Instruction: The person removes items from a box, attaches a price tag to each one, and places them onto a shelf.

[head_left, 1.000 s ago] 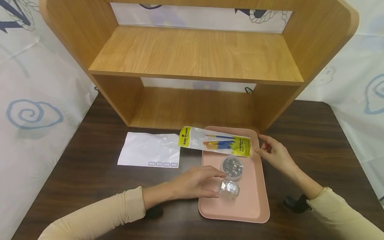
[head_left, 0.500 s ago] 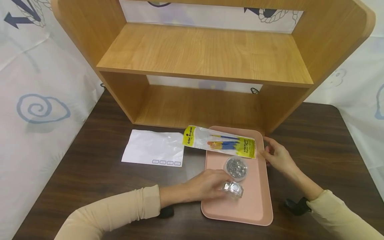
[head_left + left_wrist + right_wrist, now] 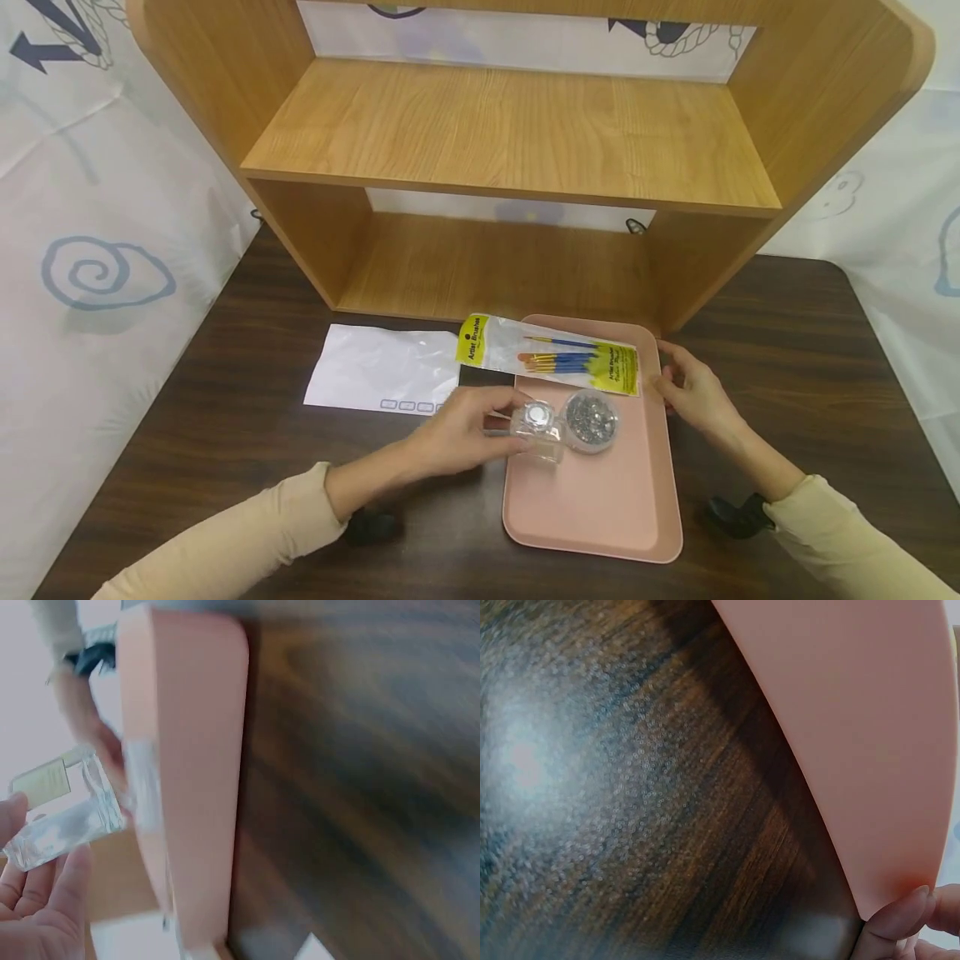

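Note:
A clear, square glass bottle [image 3: 538, 429] with a round silver top is held in my left hand [image 3: 468, 429], above the left side of the pink tray [image 3: 592, 517]. Thumb and fingers pinch it from the side; a pale label on the glass [image 3: 45, 784] shows in the left wrist view. My right hand [image 3: 701, 387] is at the tray's upper right rim, with thumb and finger [image 3: 900, 915] pinching its edge. Beside the bottle, a round clear tub [image 3: 592, 423] of small silvery pieces sits in the tray. A packet of artist brushes [image 3: 551, 358] lies across the tray's far end.
Behind the tray stands a wooden two-tier shelf [image 3: 510, 137], close to the tray's far edge. A white paper or bag [image 3: 382, 367] lies to the left on the dark wood table [image 3: 247, 400]. Patterned white cloth [image 3: 112, 200] hangs around the sides.
The left hand has taken hold of the bottle, lifted it off the tray, and moved it left and away from me. The right hand stays at the tray rim. The head view has shifted slightly.

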Demonstrator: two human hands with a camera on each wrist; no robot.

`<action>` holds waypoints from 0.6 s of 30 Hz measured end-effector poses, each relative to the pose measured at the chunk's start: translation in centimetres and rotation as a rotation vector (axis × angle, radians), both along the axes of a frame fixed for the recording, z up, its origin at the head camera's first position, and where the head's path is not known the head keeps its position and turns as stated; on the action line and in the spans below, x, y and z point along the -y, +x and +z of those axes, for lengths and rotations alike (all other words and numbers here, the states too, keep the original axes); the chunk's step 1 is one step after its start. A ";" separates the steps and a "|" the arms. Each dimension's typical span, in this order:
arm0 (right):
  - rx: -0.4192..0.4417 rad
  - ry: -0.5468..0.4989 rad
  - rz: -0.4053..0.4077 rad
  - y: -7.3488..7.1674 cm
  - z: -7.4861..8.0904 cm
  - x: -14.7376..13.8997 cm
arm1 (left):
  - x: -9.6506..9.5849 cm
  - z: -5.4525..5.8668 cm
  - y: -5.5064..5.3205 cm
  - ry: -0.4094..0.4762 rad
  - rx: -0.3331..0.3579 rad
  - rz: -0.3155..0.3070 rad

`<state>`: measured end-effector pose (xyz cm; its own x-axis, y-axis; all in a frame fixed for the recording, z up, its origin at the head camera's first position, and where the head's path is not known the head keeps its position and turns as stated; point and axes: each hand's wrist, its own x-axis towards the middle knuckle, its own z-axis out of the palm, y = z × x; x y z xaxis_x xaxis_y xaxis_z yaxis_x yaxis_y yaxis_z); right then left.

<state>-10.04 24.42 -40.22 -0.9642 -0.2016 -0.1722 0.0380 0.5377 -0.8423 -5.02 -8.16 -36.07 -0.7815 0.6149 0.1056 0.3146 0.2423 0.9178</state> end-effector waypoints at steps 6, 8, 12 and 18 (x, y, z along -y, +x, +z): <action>0.003 -0.005 0.001 0.0 -0.1 0.1 | 5.1 0.9 -0.5 -0.006 0.123 0.108; 0.007 -0.005 -0.001 0.0 -0.1 0.1 | 6.6 0.5 -0.5 -0.009 0.135 0.126; 0.010 0.002 -0.007 0.0 0.0 0.2 | 9.2 -0.7 -0.4 -0.067 0.125 0.146; 0.012 0.029 -0.011 0.1 0.1 0.1 | 11.4 -2.4 0.3 -0.119 0.102 0.157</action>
